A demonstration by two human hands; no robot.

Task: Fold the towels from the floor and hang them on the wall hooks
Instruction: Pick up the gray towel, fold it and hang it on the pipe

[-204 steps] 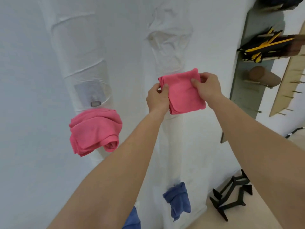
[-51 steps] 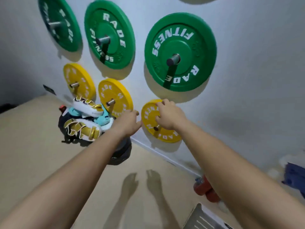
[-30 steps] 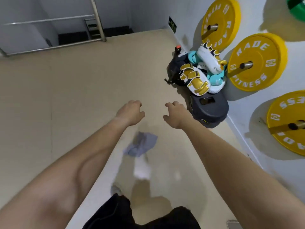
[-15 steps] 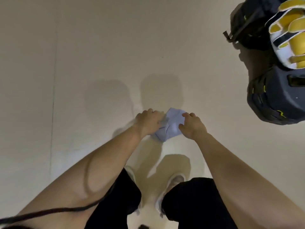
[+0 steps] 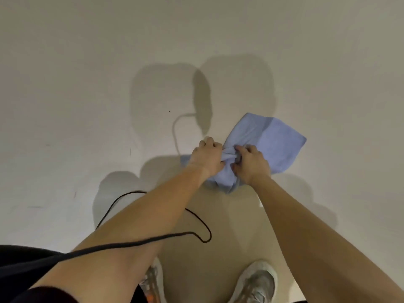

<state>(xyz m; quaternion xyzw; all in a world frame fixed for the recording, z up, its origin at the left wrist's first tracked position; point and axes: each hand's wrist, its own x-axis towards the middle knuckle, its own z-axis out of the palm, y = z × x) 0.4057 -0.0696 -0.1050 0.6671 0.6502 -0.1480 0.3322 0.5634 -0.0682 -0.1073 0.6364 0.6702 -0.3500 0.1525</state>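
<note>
Just below towel [image 5: 271, 141]: cable [image 5: 122, 244], white shoes [image 5: 255, 283]

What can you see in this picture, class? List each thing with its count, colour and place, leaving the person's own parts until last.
towel: one, light blue, right of centre, bunched where the hands grip it
floor: one, beige, fills the view, with grey shadows
cable: one, black, loops from lower left across the left forearm
shoes: two, pale grey, bottom edge
left hand: one, centre, grips the towel
right hand: one, just right of it, grips the towel
</note>
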